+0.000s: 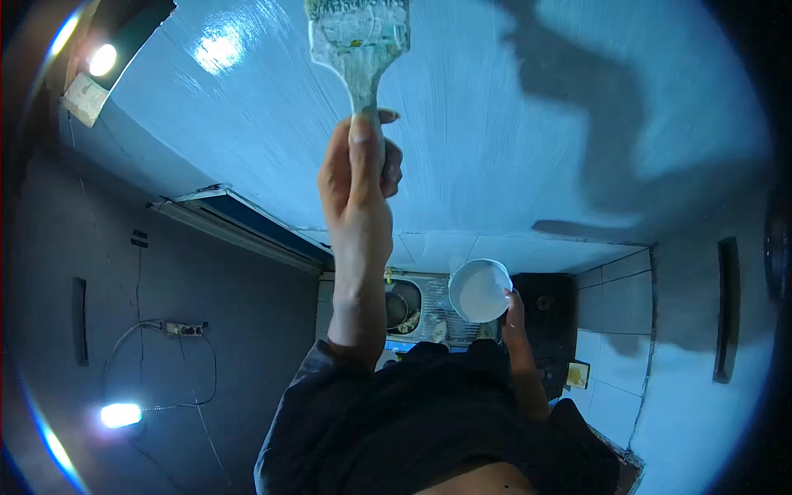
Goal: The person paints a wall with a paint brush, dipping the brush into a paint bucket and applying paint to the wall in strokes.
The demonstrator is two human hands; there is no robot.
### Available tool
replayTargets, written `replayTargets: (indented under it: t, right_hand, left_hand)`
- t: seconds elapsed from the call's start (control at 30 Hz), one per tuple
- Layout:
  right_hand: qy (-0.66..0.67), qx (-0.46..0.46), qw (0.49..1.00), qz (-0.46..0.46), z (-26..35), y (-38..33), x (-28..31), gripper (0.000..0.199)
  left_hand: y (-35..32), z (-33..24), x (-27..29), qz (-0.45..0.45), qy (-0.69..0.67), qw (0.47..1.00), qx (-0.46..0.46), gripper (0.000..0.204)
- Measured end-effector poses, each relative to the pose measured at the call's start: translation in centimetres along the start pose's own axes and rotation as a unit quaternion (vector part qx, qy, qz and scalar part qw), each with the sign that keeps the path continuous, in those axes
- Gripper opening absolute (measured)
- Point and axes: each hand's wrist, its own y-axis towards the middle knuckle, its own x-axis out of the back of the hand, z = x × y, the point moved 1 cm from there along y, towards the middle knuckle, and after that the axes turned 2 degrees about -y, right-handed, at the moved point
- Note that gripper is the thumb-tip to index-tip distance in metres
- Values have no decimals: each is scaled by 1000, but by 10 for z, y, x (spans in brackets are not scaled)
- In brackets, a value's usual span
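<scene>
My left hand [356, 165] is raised high at the top middle, its fingers and thumb wrapped round the handle of a wide flat paintbrush [360, 49]. White paint smears cover the brush's head. Its bristles point up and are partly cut off by the picture's upper edge. Behind the brush is a pale wall [462, 132] with streaky brush marks; whether the bristles touch it I cannot tell. Lower and to the right, my right hand [513, 312] grips the rim of a round white bucket [482, 290] with white paint inside.
Below lies a metal sink [403, 309] with a ribbed drainboard, beside a dark counter [544, 309]. At the left, a window frame [247, 219] juts out and a power strip [183, 328] hangs with cords. A bright lamp [121, 415] shines lower left. A shadow [594, 107] falls on the wall.
</scene>
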Motion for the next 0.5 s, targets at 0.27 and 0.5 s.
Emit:
replayTargets:
  t: [0.27,0.5]
  right_hand:
    - [-200,213,956,-6,25,-13,-2,35]
    - [-161,175,970,49,35,-9,39,43]
  left_hand:
    - [-81,186,69,-53,74,988,124,39]
    - [-215,293,105,-64,237,943,225,44]
